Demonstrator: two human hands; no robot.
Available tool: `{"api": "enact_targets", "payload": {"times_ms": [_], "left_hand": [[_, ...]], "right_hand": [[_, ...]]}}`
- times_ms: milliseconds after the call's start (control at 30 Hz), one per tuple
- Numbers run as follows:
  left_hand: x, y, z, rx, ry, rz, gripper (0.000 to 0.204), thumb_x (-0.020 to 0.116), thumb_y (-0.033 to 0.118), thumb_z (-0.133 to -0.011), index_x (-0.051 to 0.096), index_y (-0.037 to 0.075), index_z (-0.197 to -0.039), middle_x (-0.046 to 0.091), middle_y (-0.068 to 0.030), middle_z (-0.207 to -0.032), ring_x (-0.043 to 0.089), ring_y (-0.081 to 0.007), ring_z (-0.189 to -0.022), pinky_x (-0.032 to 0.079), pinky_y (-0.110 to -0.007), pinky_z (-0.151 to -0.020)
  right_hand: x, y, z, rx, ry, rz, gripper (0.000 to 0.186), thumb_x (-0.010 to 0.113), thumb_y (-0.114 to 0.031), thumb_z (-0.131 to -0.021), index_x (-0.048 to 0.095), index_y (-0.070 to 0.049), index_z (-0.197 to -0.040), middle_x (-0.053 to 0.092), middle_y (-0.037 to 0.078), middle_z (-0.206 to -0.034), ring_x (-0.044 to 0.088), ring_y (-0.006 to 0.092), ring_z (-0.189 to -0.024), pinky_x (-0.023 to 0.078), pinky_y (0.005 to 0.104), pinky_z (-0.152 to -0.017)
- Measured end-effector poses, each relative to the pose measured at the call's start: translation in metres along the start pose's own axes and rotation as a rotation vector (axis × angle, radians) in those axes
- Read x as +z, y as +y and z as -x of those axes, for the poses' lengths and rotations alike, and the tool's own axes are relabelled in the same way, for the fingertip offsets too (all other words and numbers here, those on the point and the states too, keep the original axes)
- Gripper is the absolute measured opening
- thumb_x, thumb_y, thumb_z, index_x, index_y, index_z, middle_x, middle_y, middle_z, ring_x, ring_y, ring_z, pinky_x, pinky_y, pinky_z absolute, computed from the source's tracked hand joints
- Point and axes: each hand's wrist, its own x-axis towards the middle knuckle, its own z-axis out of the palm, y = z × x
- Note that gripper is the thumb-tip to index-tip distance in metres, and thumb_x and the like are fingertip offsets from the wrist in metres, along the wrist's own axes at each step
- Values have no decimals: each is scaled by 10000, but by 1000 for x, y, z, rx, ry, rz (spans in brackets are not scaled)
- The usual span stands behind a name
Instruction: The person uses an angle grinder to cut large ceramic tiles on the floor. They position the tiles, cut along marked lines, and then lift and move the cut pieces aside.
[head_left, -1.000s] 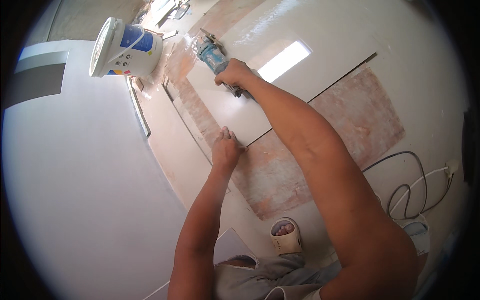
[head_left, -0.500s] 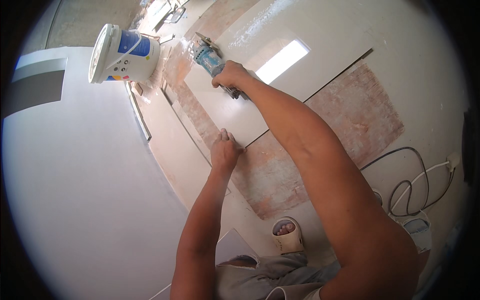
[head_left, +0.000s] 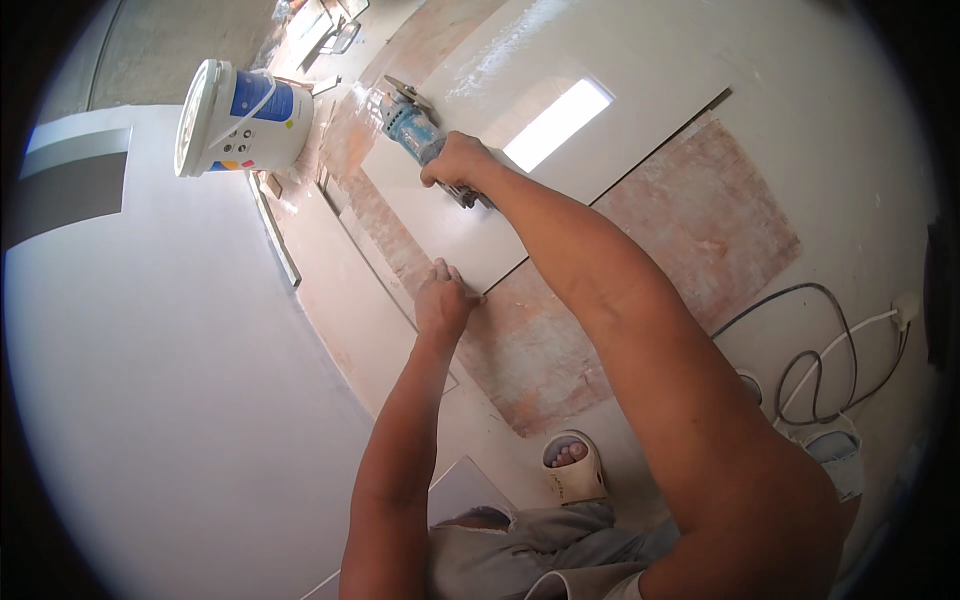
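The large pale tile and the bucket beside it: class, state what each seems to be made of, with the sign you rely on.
Large pale tile: probably glazed ceramic or porcelain; its glossy face mirrors a bright window patch. Bucket: likely plastic, smooth white wall with a thin wire-like handle.

Tile: large pale ceramic tile (head_left: 560,130), smooth, glossy
Grinder: blue plastic angle grinder (head_left: 412,128), metal disc
Bucket: white plastic bucket (head_left: 245,118), smooth
Floor: reddish bare floor patch (head_left: 690,230), rough, matt
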Motion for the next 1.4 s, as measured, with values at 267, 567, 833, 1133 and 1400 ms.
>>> {"api": "enact_targets", "payload": {"times_ms": [267, 567, 833, 1133, 1400], "left_hand": [[3, -2, -1, 35, 18, -31, 872, 781, 455, -804, 470, -67, -1431, 383, -238, -1556, 391, -328, -1443, 403, -380, -1141], [-1, 3, 0, 3, 19, 2, 846, 790, 441, -798, 495, -66, -1408, 376, -254, -1554, 433, -343, -1412, 433, -386, -1112], [-2, 3, 3, 27, 58, -12, 816, 794, 425, -791, 524, -78, -1374, 406, -276, -1528, 473, -364, -1378, 441, -394, -1098], [-6, 6, 0, -15, -10, -21, 844, 780, 446, -804, 492, -66, -1410, 376, -242, -1559, 419, -321, -1425, 425, -381, -1120], [1, 2, 2, 50, 117, -28, 794, 831, 413, -760, 565, -95, -1309, 468, -280, -1478, 497, -342, -1355, 445, -381, -1083]], "right_hand": [[-3, 2, 12, 2, 15, -11, 764, 841, -345, -606, 606, 26, -1230, 684, 203, -1199, 690, 297, -1094, 560, 360, -924], [-4, 2, 22, 13, 30, -64, 740, 851, -311, -581, 621, 50, -1184, 698, 220, -1124, 709, 303, -1003, 576, 363, -859], [1, 9, 25, -31, 87, -81, 699, 852, -341, -565, 666, 87, -1085, 709, 231, -1022, 708, 299, -887, 562, 354, -779], [-3, 11, 30, 18, 19, -67, 750, 857, -310, -569, 623, 46, -1187, 699, 227, -1127, 711, 308, -1014, 580, 364, -864], [-3, 14, 35, 33, 6, -26, 799, 836, -352, -593, 587, 22, -1253, 679, 200, -1211, 676, 299, -1119, 550, 358, -939]]}}
